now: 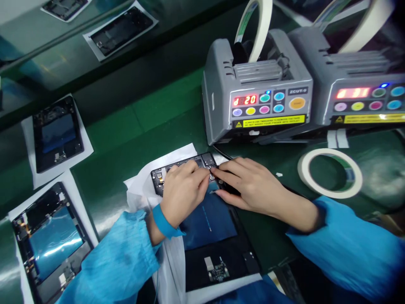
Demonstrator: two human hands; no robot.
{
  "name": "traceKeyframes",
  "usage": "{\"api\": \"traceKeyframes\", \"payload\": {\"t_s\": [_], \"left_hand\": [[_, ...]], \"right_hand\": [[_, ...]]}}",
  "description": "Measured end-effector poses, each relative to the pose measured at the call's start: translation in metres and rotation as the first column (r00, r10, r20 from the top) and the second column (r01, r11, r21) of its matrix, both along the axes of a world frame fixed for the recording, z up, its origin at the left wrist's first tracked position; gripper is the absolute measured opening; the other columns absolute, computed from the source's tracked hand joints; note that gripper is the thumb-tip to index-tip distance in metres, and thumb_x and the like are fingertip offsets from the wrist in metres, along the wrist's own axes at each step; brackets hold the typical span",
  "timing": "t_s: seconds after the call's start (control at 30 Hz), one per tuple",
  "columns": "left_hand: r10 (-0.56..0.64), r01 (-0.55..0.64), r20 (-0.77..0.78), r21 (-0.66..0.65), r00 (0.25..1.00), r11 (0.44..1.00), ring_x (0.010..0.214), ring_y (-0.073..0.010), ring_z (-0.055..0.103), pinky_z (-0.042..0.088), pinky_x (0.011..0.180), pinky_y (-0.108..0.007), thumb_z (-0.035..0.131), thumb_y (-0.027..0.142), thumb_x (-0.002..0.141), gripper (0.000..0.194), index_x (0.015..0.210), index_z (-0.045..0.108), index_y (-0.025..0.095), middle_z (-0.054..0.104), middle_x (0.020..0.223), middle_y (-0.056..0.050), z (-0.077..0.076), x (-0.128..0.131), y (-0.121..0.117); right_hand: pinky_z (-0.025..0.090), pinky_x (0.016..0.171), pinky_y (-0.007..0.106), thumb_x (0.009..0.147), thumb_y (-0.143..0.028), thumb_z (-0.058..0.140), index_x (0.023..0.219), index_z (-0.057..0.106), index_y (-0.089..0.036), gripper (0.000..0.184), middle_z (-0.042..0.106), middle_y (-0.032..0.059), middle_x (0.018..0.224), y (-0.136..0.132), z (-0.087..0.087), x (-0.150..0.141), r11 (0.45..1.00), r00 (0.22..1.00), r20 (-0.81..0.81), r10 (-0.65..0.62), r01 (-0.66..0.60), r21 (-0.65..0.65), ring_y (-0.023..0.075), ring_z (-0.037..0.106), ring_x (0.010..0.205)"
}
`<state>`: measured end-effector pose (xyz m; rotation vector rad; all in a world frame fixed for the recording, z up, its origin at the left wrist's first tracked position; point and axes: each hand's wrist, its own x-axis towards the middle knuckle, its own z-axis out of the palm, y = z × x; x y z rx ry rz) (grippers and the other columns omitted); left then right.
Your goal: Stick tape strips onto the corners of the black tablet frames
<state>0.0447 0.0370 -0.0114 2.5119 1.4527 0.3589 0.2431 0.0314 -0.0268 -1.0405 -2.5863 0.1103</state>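
An opened black tablet with a blue battery lies on a white sheet in front of me. My left hand rests on the tablet's upper part, fingers curled and pressed down near its top edge. My right hand lies beside it, fingertips pinched together at the same spot, meeting the left fingertips. Whatever sits between the fingertips is too small to make out. Both arms wear blue sleeves.
Two grey tape dispensers with white tape stand behind the tablet. A loose tape roll lies to the right on the green mat. More opened tablets on white sheets sit at the left and far back.
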Motion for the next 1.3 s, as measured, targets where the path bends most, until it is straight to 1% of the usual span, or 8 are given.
{"api": "traceKeyframes", "payload": {"t_s": [0.07,0.13,0.23,0.3,0.37,0.87,1.03,1.3], "left_hand": [[0.001,-0.001,0.011,0.003,1.000,1.000,0.070,-0.0156,0.055,0.034,0.064,-0.031,0.049,0.029,0.094,0.021,0.087,0.068,0.024,0.058,0.077,0.000,0.000,0.000,0.000],[0.003,-0.003,0.035,0.007,0.999,1.000,0.071,-0.0156,0.055,0.034,0.064,-0.031,0.049,0.029,0.094,0.020,0.087,0.068,0.024,0.058,0.077,0.000,0.000,-0.001,0.000],[0.002,-0.002,0.066,0.004,0.998,1.000,0.072,-0.0157,0.056,0.034,0.064,-0.030,0.050,0.027,0.093,0.019,0.087,0.067,0.023,0.059,0.077,0.000,0.000,-0.002,0.000],[0.005,-0.005,0.077,-0.001,0.997,1.000,0.072,-0.0158,0.057,0.035,0.065,-0.030,0.051,0.027,0.093,0.018,0.086,0.067,0.023,0.060,0.076,0.000,0.000,-0.002,0.000],[0.008,-0.008,0.083,-0.007,0.996,1.000,0.072,-0.0158,0.057,0.034,0.065,-0.031,0.050,0.027,0.093,0.019,0.086,0.067,0.023,0.060,0.076,0.000,-0.001,-0.002,0.000],[0.009,-0.006,0.092,-0.040,0.996,0.999,0.070,-0.0162,0.056,0.033,0.064,-0.032,0.049,0.026,0.093,0.020,0.086,0.067,0.024,0.060,0.076,0.001,-0.001,-0.001,0.000],[0.011,-0.008,0.087,-0.037,0.996,0.999,0.070,-0.0162,0.055,0.033,0.064,-0.033,0.049,0.026,0.093,0.021,0.084,0.067,0.024,0.059,0.074,0.001,-0.002,0.000,0.000],[0.012,-0.010,0.081,-0.023,0.997,1.000,0.071,-0.0162,0.055,0.033,0.064,-0.032,0.049,0.025,0.093,0.019,0.084,0.066,0.023,0.060,0.075,0.000,-0.002,0.000,0.001]], "right_hand": [[0.047,0.070,0.037,0.091,-0.039,0.050,0.114,0.061,-0.009,0.039,0.064,0.0107,0.095,0.001,0.001,0.001,1.000,1.000,-0.018,0.023,-0.023,-0.016,0.0227,0.055,0.083],[0.048,0.069,0.033,0.091,-0.035,0.052,0.112,0.061,-0.011,0.033,0.065,0.0086,0.094,0.004,0.002,0.002,1.000,0.996,-0.090,0.024,-0.024,0.002,0.0198,0.058,0.081],[0.046,0.060,0.026,0.090,-0.023,0.055,0.106,0.062,-0.013,0.021,0.067,0.0034,0.087,0.011,0.000,0.000,0.991,0.983,-0.173,-0.058,0.077,0.106,0.0134,0.060,0.072],[0.042,0.053,0.026,0.089,-0.020,0.055,0.101,0.063,-0.015,0.015,0.066,0.0006,0.080,0.016,-0.003,-0.003,0.976,0.981,-0.163,-0.106,0.135,0.173,0.0113,0.059,0.064],[0.041,0.051,0.026,0.089,-0.019,0.055,0.096,0.063,-0.016,0.011,0.065,-0.0008,0.075,0.019,-0.004,-0.007,0.969,0.983,-0.148,-0.113,0.142,0.202,0.0107,0.058,0.059],[0.045,0.061,0.026,0.087,-0.016,0.059,0.092,0.063,-0.014,0.007,0.067,0.0026,0.078,0.020,-0.006,-0.010,0.985,0.986,-0.155,-0.065,0.088,0.148,0.0129,0.062,0.067],[0.045,0.061,0.025,0.088,-0.017,0.058,0.090,0.064,-0.015,0.007,0.067,0.0017,0.078,0.020,-0.005,-0.009,0.989,0.990,-0.134,-0.044,0.063,0.137,0.0122,0.061,0.067],[0.041,0.056,0.025,0.092,-0.019,0.052,0.089,0.067,-0.018,0.015,0.065,-0.0001,0.079,0.018,0.001,-0.011,0.992,0.996,-0.069,-0.059,0.066,0.107,0.0091,0.058,0.065]]}}
